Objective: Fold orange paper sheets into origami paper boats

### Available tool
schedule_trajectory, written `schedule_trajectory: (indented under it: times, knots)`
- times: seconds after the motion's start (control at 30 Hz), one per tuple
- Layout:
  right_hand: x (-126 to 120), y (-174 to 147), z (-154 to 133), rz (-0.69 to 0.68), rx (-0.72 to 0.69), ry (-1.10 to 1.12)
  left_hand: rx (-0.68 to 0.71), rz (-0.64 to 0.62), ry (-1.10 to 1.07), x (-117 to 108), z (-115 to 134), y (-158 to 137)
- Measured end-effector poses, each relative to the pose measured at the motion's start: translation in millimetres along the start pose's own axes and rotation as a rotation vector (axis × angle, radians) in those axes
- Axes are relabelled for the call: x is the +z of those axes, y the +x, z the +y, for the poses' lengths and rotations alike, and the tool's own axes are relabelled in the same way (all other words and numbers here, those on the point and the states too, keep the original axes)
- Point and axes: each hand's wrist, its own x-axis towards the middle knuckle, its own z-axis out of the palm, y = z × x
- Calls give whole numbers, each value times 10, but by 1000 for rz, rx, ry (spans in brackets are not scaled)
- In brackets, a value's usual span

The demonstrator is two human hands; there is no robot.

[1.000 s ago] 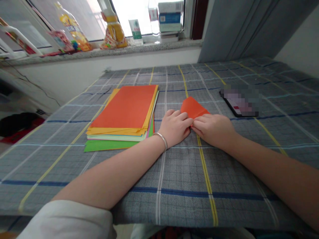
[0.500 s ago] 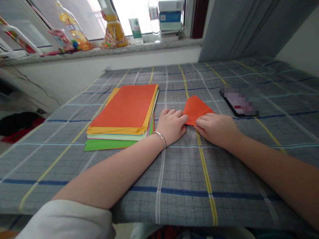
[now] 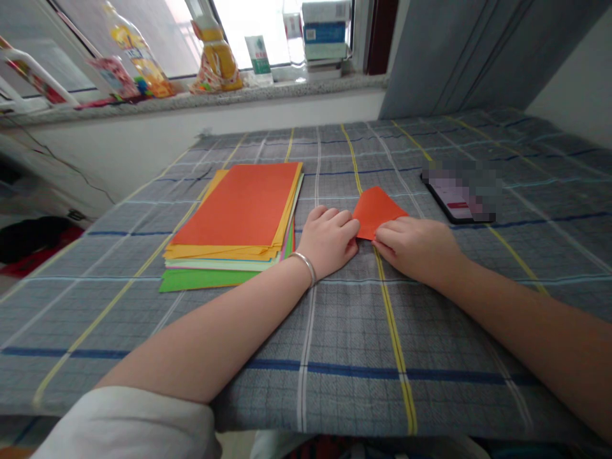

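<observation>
Folded, roughly triangular orange paper [image 3: 377, 209] is pinched at left by your left hand [image 3: 329, 238] and at near right by your right hand [image 3: 417, 247], presumably to keep it steady.

So on my feed there's one small piece of orange paper [image 3: 377, 209], pretty reddish, plain, looks folded. It's on the worktop [image 3: 354, 357], tapering to a blunt point at the far end, right side sloping down. My left hand [image 3: 329, 237] touches its left corner; my right hand [image 3: 415, 247] pinches the near right part, hiding that bit.
</observation>
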Motion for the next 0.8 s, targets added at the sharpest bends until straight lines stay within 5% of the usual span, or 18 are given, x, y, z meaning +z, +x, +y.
schedule_trajectory:
  times: [0.8]
  knots:
    - [-71,-7,-14,-71,43,15,-74,-70,-20,2,-33,0]
